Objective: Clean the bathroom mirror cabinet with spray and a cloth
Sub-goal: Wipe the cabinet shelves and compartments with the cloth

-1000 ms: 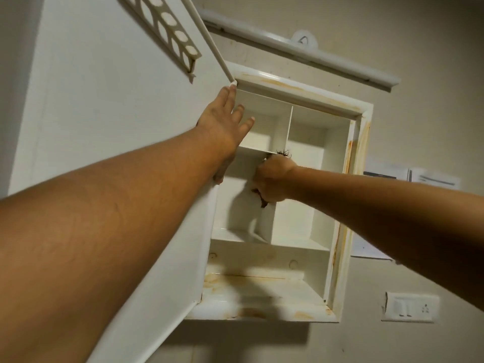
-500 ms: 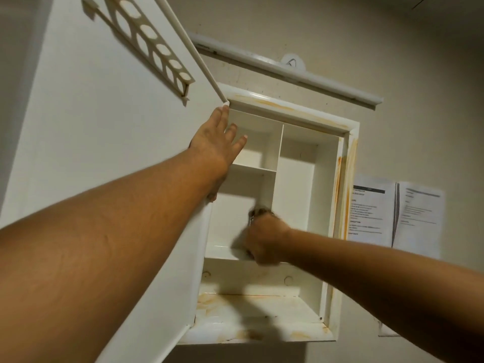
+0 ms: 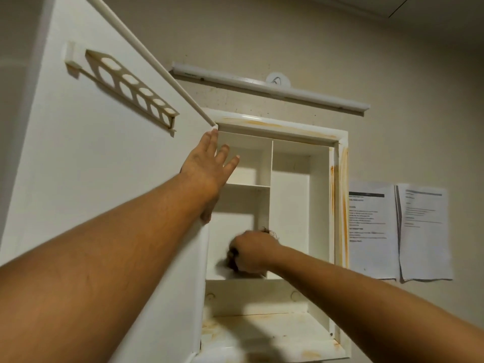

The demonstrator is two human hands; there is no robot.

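The white mirror cabinet (image 3: 339,205) hangs open on the wall, its frame streaked with orange stains. Its door (image 3: 110,179) swings out to the left. My left hand (image 3: 209,171) lies flat with spread fingers against the door's inner edge, near the top corner. My right hand (image 3: 251,251) is inside the left middle compartment, fisted around a dark cloth (image 3: 233,258) that is mostly hidden; only frayed dark bits show at the knuckles and under the fist. The cloth presses near the compartment's lower shelf. No spray bottle is in view.
A slotted holder rack (image 3: 136,95) is fixed to the door's inner face. A tube light (image 3: 269,87) runs above the cabinet. Two printed sheets (image 3: 398,231) hang on the wall to the right. The cabinet's bottom shelf (image 3: 275,336) is stained.
My right hand with the cloth has moved down from the middle divider to the lower part of the left compartment. The left hand stays on the door. The view has tilted up.
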